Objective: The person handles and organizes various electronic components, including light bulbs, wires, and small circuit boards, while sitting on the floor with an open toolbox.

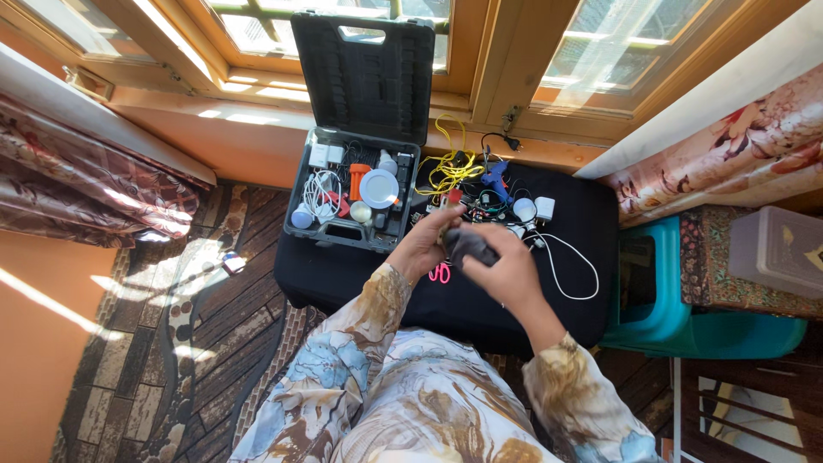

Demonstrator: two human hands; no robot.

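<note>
Near the table's [591, 283] front edge, both hands, left hand [422, 249] and right hand [506, 273], grip a dark cloth [467, 244]; wiping seems underway, next needing a steady hold

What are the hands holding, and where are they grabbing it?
Both hands meet over the black table. The right hand grips a small dark object from the side; the left hand touches its other end. What it is cannot be told.

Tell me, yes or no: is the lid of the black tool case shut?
No: the tool case stands open, its lid propped upright against the window frame, with bulbs and cables showing in the tray.
</note>
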